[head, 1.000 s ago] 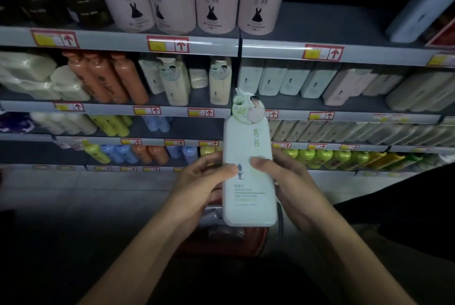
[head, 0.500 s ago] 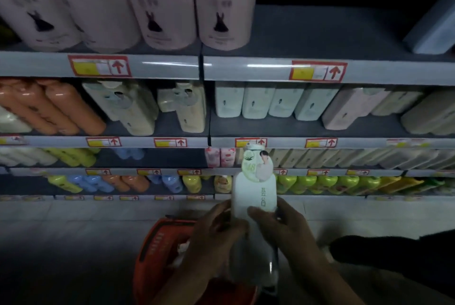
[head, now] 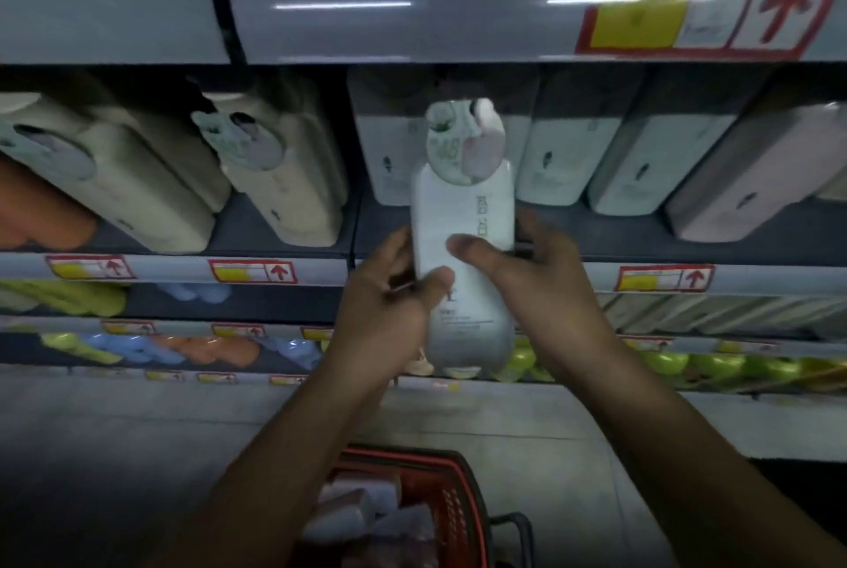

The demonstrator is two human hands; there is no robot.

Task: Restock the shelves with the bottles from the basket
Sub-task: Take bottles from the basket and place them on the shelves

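Note:
A tall pale green bottle (head: 463, 228) with a round tag at its neck stands upright in front of the shelf. My left hand (head: 389, 297) grips its left side and my right hand (head: 527, 278) grips its right side, thumbs across the front. Its top overlaps a row of similar pale bottles (head: 554, 154) on the grey shelf (head: 596, 237). The red basket (head: 453, 503) sits on the floor below my arms, holding several pale packs.
Cream bottles (head: 275, 173) stand left of a shelf divider, an orange bottle (head: 36, 210) at the far left. Lower shelves carry green (head: 664, 361), blue and orange bottles. An upper shelf edge (head: 412, 3) with a red price tag (head: 701, 3) hangs overhead.
Both hands have lifted the bottle up and forward to the level of the pale-bottle shelf. The view has closed in on the shelves, and the basket now lies lower in the frame.

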